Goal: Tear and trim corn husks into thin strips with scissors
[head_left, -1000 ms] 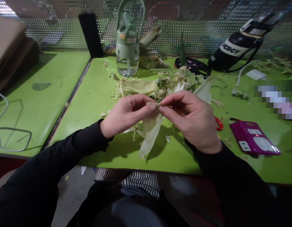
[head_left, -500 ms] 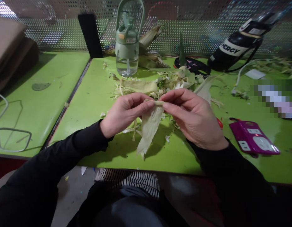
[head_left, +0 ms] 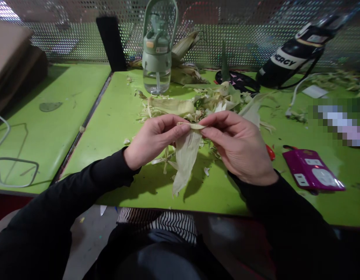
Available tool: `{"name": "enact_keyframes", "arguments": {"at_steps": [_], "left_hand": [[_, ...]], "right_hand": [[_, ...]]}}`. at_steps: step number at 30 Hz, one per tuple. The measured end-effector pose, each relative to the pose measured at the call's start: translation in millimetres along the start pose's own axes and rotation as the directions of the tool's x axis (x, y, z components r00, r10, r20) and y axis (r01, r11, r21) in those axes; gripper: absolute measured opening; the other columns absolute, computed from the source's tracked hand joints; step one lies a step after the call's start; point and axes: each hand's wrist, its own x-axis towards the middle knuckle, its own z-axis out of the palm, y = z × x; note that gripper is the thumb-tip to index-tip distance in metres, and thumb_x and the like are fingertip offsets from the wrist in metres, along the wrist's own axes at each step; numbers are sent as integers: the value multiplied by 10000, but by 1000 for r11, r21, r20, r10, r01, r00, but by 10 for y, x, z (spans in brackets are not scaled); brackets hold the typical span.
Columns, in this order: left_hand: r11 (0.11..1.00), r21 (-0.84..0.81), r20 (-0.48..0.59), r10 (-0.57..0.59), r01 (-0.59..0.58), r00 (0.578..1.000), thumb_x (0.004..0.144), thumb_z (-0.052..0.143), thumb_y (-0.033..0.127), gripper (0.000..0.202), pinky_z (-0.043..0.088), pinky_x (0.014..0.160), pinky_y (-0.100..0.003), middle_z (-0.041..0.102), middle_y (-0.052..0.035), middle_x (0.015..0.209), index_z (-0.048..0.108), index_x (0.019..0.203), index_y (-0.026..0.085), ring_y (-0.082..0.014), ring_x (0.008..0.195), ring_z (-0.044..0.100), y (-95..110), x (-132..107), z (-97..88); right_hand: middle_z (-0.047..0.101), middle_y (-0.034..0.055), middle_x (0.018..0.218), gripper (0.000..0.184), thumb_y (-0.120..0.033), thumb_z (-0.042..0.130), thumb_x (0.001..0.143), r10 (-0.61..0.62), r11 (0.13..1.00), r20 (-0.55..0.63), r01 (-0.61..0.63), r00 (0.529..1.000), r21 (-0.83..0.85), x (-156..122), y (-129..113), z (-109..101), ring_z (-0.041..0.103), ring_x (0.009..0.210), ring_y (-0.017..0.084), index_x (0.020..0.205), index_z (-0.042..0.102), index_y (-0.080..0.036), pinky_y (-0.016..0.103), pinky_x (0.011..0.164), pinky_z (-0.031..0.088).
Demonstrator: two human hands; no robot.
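- Left hand [head_left: 155, 142] and right hand [head_left: 240, 149], fingers closed, pinch the top edge of a corn husk leaf [head_left: 184, 159] between them.
- It seems light, limp and tear-prone; best held at that edge.

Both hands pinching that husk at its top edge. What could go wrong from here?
1. The husk hangs from fingertip pinches of the left hand and right hand alone, so it may tear crookedly or slip.
2. The scissors lie half hidden behind the right hand, and a blind sweep could catch them.
3. Loose scraps could drift toward the power strip.
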Motion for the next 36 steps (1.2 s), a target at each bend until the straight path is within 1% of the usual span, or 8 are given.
{"name": "enact_keyframes", "arguments": {"at_steps": [4,9,12,20,22,26,32,36], "left_hand": [[1000,11,-2,-4,4,1000,871,717,363,235,481,569,-176,646,3,700,687,866,130,-67,604,564,9,-12,6],[999,42,0,-23,23,1000,860,727,351,241,494,588,-182,686,-25,756,696,894,115,-76,636,591,28,-15,9],[999,41,-5,-14,14,1000,839,745,326,225,479,572,-176,682,-22,753,694,876,109,-70,628,577,25,-11,13],[998,14,-49,61,-60,997,804,775,283,221,437,522,-156,632,8,688,626,794,120,-51,580,532,-14,-3,29],[997,35,-47,66,-65,997,823,755,267,195,433,522,-156,630,7,692,626,800,122,-51,581,529,-19,-3,29],[995,80,-46,67,-63,997,851,721,243,154,440,541,-164,640,-4,715,635,810,122,-58,597,537,-8,-10,26],[986,150,-15,76,-73,997,879,699,308,206,418,517,-167,596,7,667,664,795,124,-59,572,499,21,-13,8],[972,198,-11,128,-123,992,897,685,360,252,429,526,-174,601,0,658,674,796,130,-69,581,521,12,-19,-8]], "right_hand": [[755,-13,899,80,-203,727,859,1,1000,-38,0,999,29,-14,-11,19,729,845,155,905,749,-265,328,789,641],[782,-3,926,95,-243,731,874,-85,994,-71,79,994,-78,-53,25,50,751,871,172,956,776,-264,343,812,652],[788,-4,929,109,-241,740,870,-99,990,-67,92,993,-103,-68,36,64,753,863,168,966,783,-270,329,806,653],[778,-23,903,105,-248,719,886,9,999,-74,-5,997,53,-98,-67,115,713,801,106,955,795,-271,236,755,617],[776,-17,898,94,-267,729,880,17,999,-86,-13,996,43,-95,-80,122,713,802,113,947,795,-268,243,739,618],[775,-16,924,129,-239,773,838,17,1000,-88,-17,996,3,-75,-70,123,723,846,131,963,783,-266,271,781,629],[751,-34,869,114,-236,788,827,-71,996,-158,62,985,-60,-78,-50,116,703,776,110,931,753,-267,235,705,615],[765,-21,913,144,-258,771,847,-60,995,-119,49,991,-91,-83,-78,117,722,824,131,990,758,-266,268,750,632]]}}
